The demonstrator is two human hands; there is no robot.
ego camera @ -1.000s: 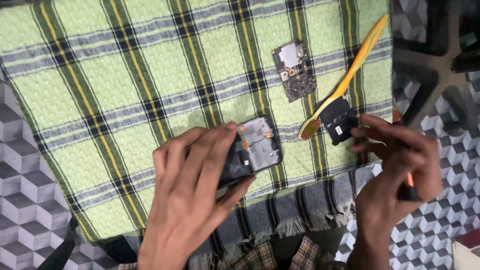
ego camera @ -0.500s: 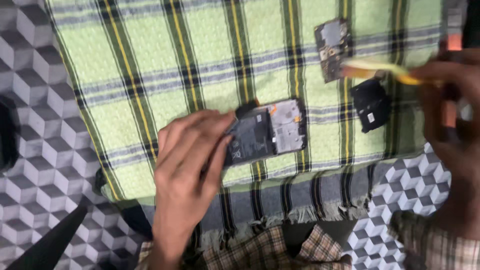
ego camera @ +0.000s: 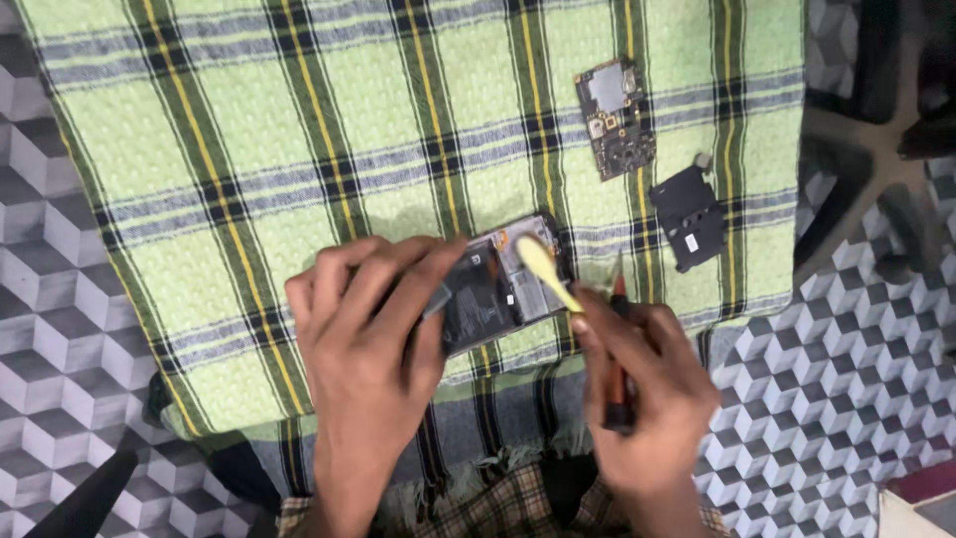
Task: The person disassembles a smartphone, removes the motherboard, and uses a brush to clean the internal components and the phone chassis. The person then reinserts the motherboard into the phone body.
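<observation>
A green plaid cloth (ego camera: 299,149) covers most of the view, spread over a floor patterned with grey cubes (ego camera: 50,299). The left hand (ego camera: 373,329) lies flat on an opened phone (ego camera: 498,289) at the cloth's near edge, fingers spread and pressing it down. The right hand (ego camera: 647,399) has its grip closed around a yellow brush (ego camera: 546,271), whose tip rests on the phone's inner parts, and a red-handled screwdriver (ego camera: 617,369). Farther off lie a circuit board (ego camera: 614,118) and a black cover plate (ego camera: 689,217), apart.
</observation>
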